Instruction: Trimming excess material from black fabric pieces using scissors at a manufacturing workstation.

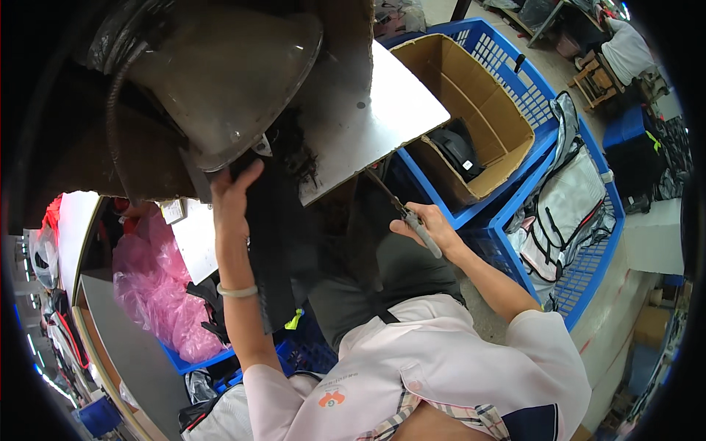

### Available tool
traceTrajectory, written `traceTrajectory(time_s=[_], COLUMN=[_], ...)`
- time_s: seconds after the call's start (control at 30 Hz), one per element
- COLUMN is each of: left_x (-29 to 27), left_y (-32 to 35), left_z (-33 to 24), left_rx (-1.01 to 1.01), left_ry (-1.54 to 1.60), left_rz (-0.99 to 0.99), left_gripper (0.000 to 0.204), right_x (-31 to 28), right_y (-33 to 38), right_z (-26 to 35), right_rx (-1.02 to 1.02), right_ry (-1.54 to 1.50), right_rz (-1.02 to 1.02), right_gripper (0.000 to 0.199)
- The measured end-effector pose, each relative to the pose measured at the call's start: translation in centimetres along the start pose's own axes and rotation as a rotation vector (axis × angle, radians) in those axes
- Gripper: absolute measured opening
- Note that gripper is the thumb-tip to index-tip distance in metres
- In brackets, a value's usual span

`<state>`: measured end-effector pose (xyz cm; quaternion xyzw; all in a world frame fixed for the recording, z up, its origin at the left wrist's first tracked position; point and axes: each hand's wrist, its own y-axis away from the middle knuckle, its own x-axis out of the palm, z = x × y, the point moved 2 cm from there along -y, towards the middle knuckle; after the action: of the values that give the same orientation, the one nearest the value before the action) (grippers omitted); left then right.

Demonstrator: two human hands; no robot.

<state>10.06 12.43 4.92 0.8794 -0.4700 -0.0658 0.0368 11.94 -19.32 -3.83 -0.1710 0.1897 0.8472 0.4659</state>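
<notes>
My left hand (232, 197) is raised at the lower edge of a cloudy, clear funnel-shaped hood (235, 88). Its thumb and fingers close on a wide black fabric strip (273, 272), which hangs down beside my forearm. Dark scraps (298, 158) lie on the white worktop near the hood. My right hand (435, 226), out past the worktop's front edge, grips a slim tool (422, 234) with a grey handle and a thin metal shaft. The shaft points up toward the underside of the worktop; its exact kind cannot be made out.
On the right, a blue crate holds a cardboard box (507, 140) with a black item inside. Another blue crate (588, 287) contains silver-grey bags. Pink plastic (162, 279) fills a crate at left. The white worktop (382, 110) has a corner jutting toward me.
</notes>
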Motion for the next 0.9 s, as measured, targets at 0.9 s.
traceTrajectory(time_s=[0.9], left_x=[3.0], left_y=[13.4], left_z=[8.3], left_rx=[0.310], left_ry=[-0.348], left_rz=[0.261], left_gripper=[0.057], right_x=[7.2], right_y=[1.2], right_z=[0.5], right_rx=[0.257], right_ry=[-0.828], right_rz=[-0.048], right_gripper=[0.029])
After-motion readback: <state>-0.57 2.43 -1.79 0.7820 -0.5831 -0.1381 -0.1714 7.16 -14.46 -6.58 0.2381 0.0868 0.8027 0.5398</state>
